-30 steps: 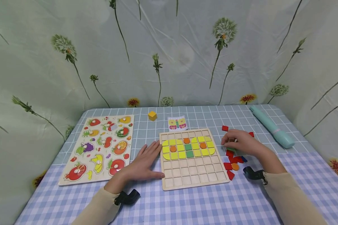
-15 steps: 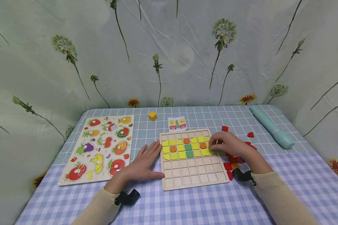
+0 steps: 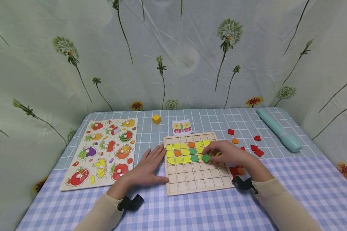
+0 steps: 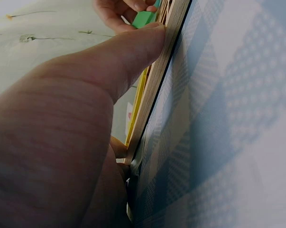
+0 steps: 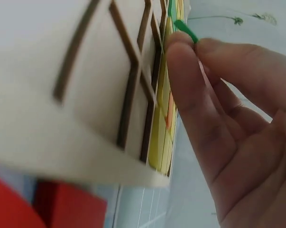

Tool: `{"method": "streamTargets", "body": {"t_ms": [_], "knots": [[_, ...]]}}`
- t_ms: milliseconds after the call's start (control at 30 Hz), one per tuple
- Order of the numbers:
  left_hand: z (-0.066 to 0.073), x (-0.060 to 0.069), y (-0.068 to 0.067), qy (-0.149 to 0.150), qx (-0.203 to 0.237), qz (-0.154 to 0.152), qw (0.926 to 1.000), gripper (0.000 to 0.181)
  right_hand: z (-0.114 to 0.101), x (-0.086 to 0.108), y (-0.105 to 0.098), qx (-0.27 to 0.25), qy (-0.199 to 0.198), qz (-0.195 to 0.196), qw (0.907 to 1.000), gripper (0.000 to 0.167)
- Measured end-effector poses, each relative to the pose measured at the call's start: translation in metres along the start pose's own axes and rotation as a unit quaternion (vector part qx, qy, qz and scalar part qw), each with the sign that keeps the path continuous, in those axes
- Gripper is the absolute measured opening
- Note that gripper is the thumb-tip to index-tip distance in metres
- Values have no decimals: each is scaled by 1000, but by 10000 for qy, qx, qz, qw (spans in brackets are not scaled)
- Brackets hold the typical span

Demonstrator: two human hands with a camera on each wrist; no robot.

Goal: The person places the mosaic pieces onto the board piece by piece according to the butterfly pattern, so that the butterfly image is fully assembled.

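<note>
My right hand (image 3: 226,153) pinches a green square tile (image 3: 206,158) between thumb and fingers, over the right half of a wooden grid board (image 3: 187,187). The same tile (image 5: 185,31) shows at the fingertips in the right wrist view. Yellow tiles (image 3: 170,154), orange round tiles (image 3: 177,153) and two green squares (image 3: 193,150) sit in the board's upper rows; my right hand hides some at the right. My left hand (image 3: 145,168) lies with straight fingers at the board's left edge, its thumb (image 4: 133,50) touching that edge in the left wrist view.
Loose red tiles (image 3: 258,152) and orange discs (image 3: 235,141) lie right of the board. Behind it is a small butterfly pattern card (image 3: 182,127), with a yellow cube (image 3: 156,119) nearby. A fruit puzzle board (image 3: 101,150) lies left; a teal cylindrical object (image 3: 278,130) lies far right.
My right hand has moved left from the loose tiles to over the board, and a green square tile now shows in its fingers. The left hand has stayed put.
</note>
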State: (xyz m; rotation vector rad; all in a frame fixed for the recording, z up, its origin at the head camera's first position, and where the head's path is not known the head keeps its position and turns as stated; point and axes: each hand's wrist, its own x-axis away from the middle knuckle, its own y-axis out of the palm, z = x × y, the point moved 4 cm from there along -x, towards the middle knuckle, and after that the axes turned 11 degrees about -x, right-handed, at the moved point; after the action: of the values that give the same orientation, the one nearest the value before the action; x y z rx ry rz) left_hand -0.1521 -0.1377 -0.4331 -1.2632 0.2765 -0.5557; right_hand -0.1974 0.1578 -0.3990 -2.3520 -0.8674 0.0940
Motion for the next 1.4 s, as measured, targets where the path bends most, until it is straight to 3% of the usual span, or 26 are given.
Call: {"method": "streamTargets", "body": {"t_ms": [167, 400, 567, 800, 1000, 1167, 1400], "knots": [[0, 0, 0, -32, -13, -37, 10000, 112, -7, -1, 8, 275, -173, -105, 9994, 23], [-1, 0, 1, -97, -31, -89, 9999, 113, -13, -4, 21, 195, -302, -201, 9992, 19], [-1, 0, 1, -115, -29, -100, 9999, 113, -16, -5, 26, 406, -417, -105, 9983, 18], [-1, 0, 1, -127, -62, -118, 9998, 113, -18, -7, 31, 737, -292, 57, 9968, 20], [-1, 0, 1, -162, -94, -94, 9998, 113, -17, -7, 34, 572, -388, -33, 9976, 18], [-1, 0, 1, -185, -127, -89, 9997, 112, -17, -6, 33, 406, -531, -163, 9976, 15], [-1, 0, 1, -166, -119, -61, 9998, 112, -13, 3, 12, 296, -90, -255, 9992, 18]]}}
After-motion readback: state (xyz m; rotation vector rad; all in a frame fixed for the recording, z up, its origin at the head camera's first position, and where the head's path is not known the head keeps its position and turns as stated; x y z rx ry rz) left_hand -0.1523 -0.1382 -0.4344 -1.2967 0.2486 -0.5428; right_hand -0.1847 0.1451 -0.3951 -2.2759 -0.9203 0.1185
